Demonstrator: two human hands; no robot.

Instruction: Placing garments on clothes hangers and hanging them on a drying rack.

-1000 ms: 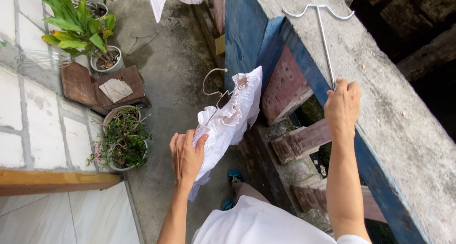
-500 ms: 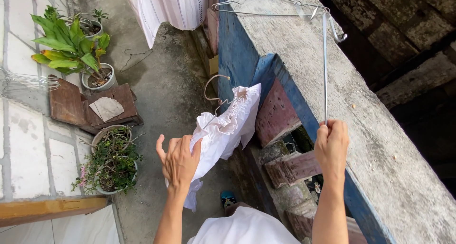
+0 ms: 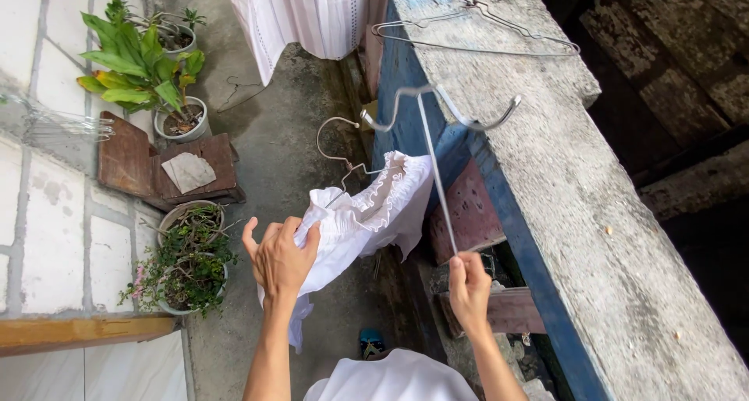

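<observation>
Right hand (image 3: 470, 288) pulled thin metal pole (image 3: 435, 167) off ledge, fist-gripping it; left hand (image 3: 279, 259) clutching ruffled white cloth (image 3: 367, 218).

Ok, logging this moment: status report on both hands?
Left hand grips white ruffled garment on wire hanger. Right hand holds forked metal pole. Concrete ledge alongside.

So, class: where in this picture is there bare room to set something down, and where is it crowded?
Free: the concrete ledge top below the wire hangers, and the floor between the potted plants and the blue wall. Crowded: the tiled side by the wooden boards, and the ledge's far end.
</observation>
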